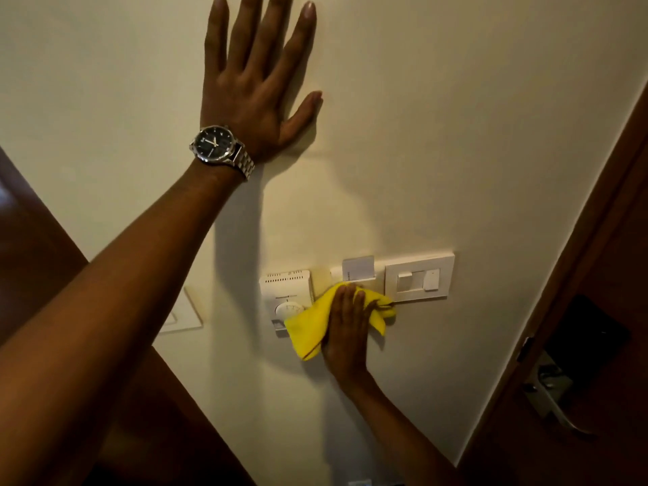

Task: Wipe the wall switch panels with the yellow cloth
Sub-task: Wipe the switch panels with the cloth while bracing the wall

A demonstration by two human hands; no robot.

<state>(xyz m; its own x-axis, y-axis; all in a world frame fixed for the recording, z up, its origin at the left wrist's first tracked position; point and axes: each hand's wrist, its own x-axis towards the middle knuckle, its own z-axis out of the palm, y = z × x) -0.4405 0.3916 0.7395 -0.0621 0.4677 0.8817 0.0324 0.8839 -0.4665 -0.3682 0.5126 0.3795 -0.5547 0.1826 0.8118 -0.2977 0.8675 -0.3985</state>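
The left forearm crosses the lower left of the view, nearest the camera, rising diagonally toward the wall. A metal-banded wristwatch [220, 149] with a dark dial sits on its wrist. The left hand [257, 89] lies flat against the cream wall [456, 117], fingers spread and extended, holding nothing.

Lower and to the right, the right forearm rises from the bottom edge. The right hand [345, 329] presses palm-down on the yellow cloth [310, 331], fingers laid flat over it rather than curled around it. The cloth is bunched, spilling out on both sides of the hand, and is held against the wall.

The cloth covers the lower right part of a thermostat [285, 292] with a round dial, and the lower portion of a key-card holder panel [357, 271], which has a white card standing in its slot. Just right of the cloth, touching or nearly so, is a switch panel [419, 278] with rocker switches, uncovered. A further pale panel [184, 313] is mounted lower on the wall to the left, partly hidden by the left forearm.

At the right edge stands a brown wooden door [596, 345] with a metal lever handle [557, 398] and lock plate. Dark wooden trim fills the lower left.
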